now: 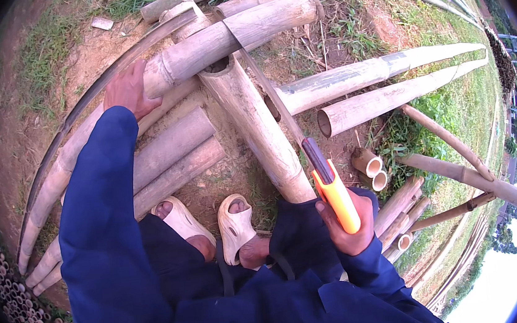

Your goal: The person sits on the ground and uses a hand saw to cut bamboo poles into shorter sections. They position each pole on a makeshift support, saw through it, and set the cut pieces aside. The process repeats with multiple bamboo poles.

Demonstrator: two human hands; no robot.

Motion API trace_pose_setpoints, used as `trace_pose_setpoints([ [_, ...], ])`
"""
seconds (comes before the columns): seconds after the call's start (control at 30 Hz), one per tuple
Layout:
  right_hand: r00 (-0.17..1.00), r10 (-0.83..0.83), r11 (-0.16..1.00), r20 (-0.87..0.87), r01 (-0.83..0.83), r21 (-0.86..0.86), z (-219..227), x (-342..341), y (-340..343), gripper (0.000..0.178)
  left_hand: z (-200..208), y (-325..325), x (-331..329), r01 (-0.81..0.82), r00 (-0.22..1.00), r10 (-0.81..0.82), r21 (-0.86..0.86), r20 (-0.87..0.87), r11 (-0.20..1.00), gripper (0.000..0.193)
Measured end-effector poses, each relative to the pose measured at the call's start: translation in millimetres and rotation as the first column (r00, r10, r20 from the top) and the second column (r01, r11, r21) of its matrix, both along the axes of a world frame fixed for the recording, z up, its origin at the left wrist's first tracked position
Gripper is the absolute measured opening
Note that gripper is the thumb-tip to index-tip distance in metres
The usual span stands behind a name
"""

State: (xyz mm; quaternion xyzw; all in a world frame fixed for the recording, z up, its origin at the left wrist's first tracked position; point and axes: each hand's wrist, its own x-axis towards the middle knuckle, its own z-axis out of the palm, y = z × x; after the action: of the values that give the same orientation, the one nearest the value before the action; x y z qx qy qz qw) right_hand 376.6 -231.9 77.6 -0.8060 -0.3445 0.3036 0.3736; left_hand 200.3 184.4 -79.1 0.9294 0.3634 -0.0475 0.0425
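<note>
My left hand (129,90) is wrapped over a thick bamboo pole (192,57), which slants from the lower left to a cut end at the upper right. The pole rests across another bamboo length (257,118) that runs down toward my legs. In my right hand (358,223) is a handsaw (336,194) with an orange handle and a long narrow blade. That blade reaches up and away to cross the pole to the right of my left hand, lying against it near the cut end. How deep it sits in the bamboo I cannot tell.
Short bamboo pieces (173,145) lie left of my feet, in light clogs (236,223). Two long bamboos (381,78) stretch to the right, near small cut tubes (367,162). A dark curved strip (79,110) arcs along the left; stacked tubes (20,309) fill the lower left.
</note>
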Motion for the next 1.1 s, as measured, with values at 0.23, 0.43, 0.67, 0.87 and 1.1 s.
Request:
trace_pose_setpoints([
  [0.23, 0.997, 0.042, 0.97, 0.072, -0.058, 0.235, -83, 53, 145, 0.017, -2, 6, 9, 0.063, 0.995, -0.063, 0.013, 0.071, 0.998, 0.084],
  [0.43, 0.999, 0.01, 0.988, 0.037, -0.016, 0.156, -60, 13, 31, 0.029, -3, 7, -2, 0.022, 0.999, -0.022, -0.01, 0.025, 1.0, 0.086],
  [0.67, 0.999, -0.032, 0.993, 0.037, 0.027, 0.113, -75, 24, 42, 0.022, 1, -5, 9, 0.011, 0.999, -0.009, -0.059, 0.044, 0.998, 0.087],
  [0.87, 0.998, 0.013, 0.978, 0.059, -0.025, 0.206, -106, 34, 104, 0.023, -2, 2, 8, 0.057, 0.996, -0.054, -0.048, 0.073, 0.997, 0.087],
  [1.1, 0.996, 0.033, 0.997, 0.083, -0.038, 0.064, -31, 0, 0, 0.043, 1, -1, 2, 0.052, 0.993, -0.054, 0.015, 0.107, 0.999, 0.082],
])
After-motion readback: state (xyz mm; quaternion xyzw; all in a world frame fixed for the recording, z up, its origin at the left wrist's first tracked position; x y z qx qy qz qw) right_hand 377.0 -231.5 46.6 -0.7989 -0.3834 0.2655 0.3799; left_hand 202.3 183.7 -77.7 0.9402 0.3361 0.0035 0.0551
